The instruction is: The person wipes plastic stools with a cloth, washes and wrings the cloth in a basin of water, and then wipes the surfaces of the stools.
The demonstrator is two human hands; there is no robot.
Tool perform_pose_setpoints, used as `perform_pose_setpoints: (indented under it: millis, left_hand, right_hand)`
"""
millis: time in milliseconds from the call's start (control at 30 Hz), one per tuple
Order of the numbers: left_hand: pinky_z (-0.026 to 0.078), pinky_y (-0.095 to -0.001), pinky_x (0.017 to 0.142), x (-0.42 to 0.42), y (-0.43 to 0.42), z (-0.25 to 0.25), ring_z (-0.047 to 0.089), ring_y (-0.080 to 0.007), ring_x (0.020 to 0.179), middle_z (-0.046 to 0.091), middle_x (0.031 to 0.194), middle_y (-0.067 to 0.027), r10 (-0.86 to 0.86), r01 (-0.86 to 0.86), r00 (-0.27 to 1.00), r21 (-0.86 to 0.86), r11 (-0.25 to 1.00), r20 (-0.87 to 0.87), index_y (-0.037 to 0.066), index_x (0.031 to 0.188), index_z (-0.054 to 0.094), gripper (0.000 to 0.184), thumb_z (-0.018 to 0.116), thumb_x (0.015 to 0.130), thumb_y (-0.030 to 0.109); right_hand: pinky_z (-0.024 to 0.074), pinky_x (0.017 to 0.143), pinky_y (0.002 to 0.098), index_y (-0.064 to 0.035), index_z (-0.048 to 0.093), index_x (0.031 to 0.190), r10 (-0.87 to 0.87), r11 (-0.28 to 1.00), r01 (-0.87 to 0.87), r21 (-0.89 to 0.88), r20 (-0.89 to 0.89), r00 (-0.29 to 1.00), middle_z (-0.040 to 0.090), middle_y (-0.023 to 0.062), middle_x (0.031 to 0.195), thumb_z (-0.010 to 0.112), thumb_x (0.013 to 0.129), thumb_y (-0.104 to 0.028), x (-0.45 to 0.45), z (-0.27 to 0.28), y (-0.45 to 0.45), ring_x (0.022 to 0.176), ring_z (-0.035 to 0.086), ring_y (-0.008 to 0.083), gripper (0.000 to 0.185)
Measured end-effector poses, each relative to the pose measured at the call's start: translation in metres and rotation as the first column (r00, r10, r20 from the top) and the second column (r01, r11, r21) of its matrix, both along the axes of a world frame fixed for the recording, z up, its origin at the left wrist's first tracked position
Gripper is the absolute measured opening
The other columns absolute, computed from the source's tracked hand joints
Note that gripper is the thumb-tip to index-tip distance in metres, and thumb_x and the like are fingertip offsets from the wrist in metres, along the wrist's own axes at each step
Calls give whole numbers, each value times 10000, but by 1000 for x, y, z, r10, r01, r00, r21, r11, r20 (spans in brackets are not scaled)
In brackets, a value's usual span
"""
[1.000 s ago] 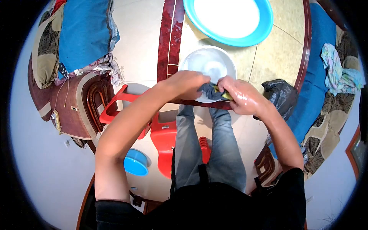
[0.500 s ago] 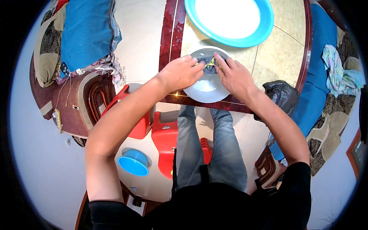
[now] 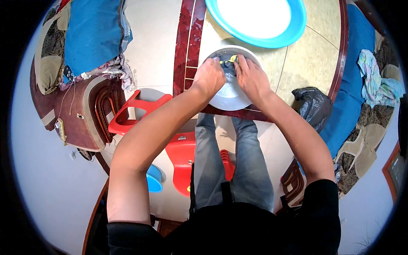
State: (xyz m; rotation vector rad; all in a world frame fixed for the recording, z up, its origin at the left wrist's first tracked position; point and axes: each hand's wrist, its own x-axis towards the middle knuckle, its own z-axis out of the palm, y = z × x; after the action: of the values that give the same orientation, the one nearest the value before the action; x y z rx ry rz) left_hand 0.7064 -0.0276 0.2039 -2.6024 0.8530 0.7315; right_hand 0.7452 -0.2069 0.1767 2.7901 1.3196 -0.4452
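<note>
A white basin stands at the near edge of the table, with a little water or suds shining on its bottom. Inside it lies a dark grey cloth with yellow trim; whether it is a garment I cannot tell. My left hand is closed in a fist on the cloth's left part, over the basin's left side. On the other side my right hand grips the cloth beside the yellow trim, fingers bent down into the basin. The fingertips of both hands are partly hidden.
Beyond the white basin a large blue basin holds whitish liquid. A black plastic bag sits at the table's right edge. Red stools and a small blue basin are on the floor at left. Sofas flank the table.
My left hand has turned and drawn into a fist, lower into the basin. My right hand has shifted slightly, still on the cloth. My left forearm has moved inward, and the view has shifted slightly.
</note>
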Motion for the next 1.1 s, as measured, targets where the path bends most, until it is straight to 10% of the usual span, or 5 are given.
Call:
perform_pose_setpoints:
  millis: [467,767,1100]
  left_hand:
    - [578,-356,763,-8,-6,12,719,-214,956,739,1026,-73,137,-158,961,-72,985,-240,119,978,753,141,633,915,159]
    - [611,-384,694,-23,-1,-2,746,-255,848,754,883,-94,217,-283,938,-232,931,-272,110,863,766,119,653,873,144]
    - [603,-442,791,-7,-3,8,743,-331,920,754,929,-173,300,-468,778,-191,863,-552,51,907,760,136,677,815,108]
  right_hand:
    - [588,629,393,52,534,1374,-12,966,-52,-254,-245,969,608,234,1120,575,900,-31,-12,19,-3,809,723,326,482]
    - [586,673,442,-33,701,893,12,997,-38,-64,-357,934,699,212,843,641,806,-68,-15,17,-8,801,727,354,111]
    - [574,852,442,-68,766,960,-146,952,-52,-300,-600,786,740,185,1049,656,790,-135,-6,38,11,1034,712,331,212]
